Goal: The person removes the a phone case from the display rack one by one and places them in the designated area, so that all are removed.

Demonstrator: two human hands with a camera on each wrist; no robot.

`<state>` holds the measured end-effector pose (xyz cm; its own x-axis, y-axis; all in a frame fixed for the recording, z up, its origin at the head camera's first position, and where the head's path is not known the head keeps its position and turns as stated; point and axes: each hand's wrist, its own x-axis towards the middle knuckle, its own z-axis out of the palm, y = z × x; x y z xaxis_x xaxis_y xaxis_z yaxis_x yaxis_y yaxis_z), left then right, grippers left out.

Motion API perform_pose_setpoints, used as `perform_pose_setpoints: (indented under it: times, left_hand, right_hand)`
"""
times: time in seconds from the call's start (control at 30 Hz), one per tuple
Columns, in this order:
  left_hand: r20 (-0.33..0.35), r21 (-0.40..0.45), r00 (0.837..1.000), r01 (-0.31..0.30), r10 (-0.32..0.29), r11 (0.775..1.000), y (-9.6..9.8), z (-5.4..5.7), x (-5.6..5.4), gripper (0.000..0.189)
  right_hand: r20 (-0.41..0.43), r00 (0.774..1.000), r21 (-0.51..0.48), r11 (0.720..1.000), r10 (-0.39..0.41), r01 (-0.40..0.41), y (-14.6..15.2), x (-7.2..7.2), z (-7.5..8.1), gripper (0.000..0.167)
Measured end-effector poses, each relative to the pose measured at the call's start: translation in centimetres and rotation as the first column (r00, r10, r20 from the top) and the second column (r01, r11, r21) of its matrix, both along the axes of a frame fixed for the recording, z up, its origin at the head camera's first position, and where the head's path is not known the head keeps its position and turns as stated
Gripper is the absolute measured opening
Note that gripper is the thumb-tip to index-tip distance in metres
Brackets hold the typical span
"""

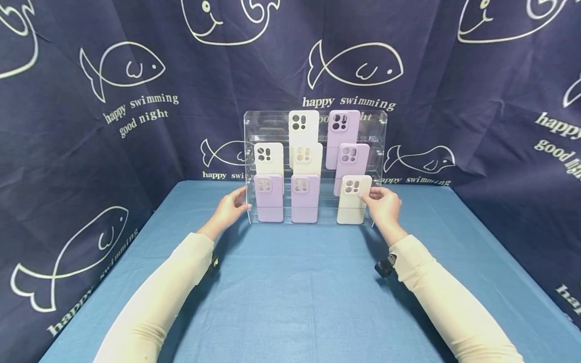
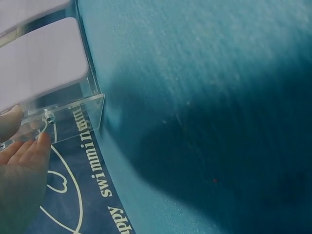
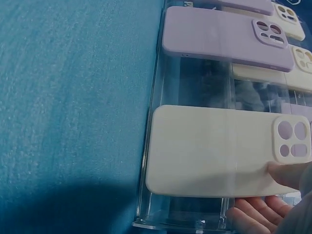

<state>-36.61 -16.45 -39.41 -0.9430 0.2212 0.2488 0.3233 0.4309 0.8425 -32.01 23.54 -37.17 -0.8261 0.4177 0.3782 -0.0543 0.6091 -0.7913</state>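
A clear acrylic display stand (image 1: 328, 201) stands upright at the back of the table with phone cases on its tiers. My left hand (image 1: 231, 205) is at its left side panel, thumb at the front edge and fingers along the outer face. At the bottom right slot stands a cream phone case (image 1: 350, 209); my right hand (image 1: 383, 204) pinches its right edge, thumb on the front beside the camera cutout. The right fingers (image 3: 256, 212) reach past the edge, partly hidden. Two lilac phone cases (image 1: 270, 209) (image 1: 304, 209) share the bottom tier.
White cases (image 1: 269, 160) (image 1: 303, 120) and lilac cases (image 1: 344, 126) (image 1: 352, 160) fill higher slots, some overlapped by those in front. A blue cloth (image 1: 290, 282) covers the table. Close behind the stand hangs a dark blue fish-print curtain (image 1: 254, 75).
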Motion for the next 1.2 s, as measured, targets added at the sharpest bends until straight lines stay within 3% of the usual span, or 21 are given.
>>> perform_pose_setpoints:
  times: [0.33,0.53,0.77,1.2]
  left_hand:
    - [0.045,-0.087,0.999,-0.019,0.023,0.996,0.07,0.27,-0.08,0.058]
    - [0.096,-0.076,0.995,-0.01,0.018,0.997,0.12,0.4,-0.22,0.059]
    - [0.106,-0.075,0.994,-0.006,0.014,0.997,0.39,0.48,-0.09,0.059]
    - [0.106,-0.074,0.994,-0.03,0.037,0.997,0.49,0.67,-0.15,0.056]
  right_hand:
    - [-0.051,0.998,-0.005,1.0,-0.023,0.022,-0.05,-0.18,-0.31,0.029]
    - [-0.073,0.997,0.0,1.0,-0.012,0.012,-0.03,0.17,-0.23,0.026]
    - [-0.054,0.998,-0.012,1.0,-0.025,0.024,0.29,0.24,-0.25,0.027]
    - [-0.001,0.998,-0.204,0.977,0.059,-0.058,0.56,0.11,0.31,0.03]
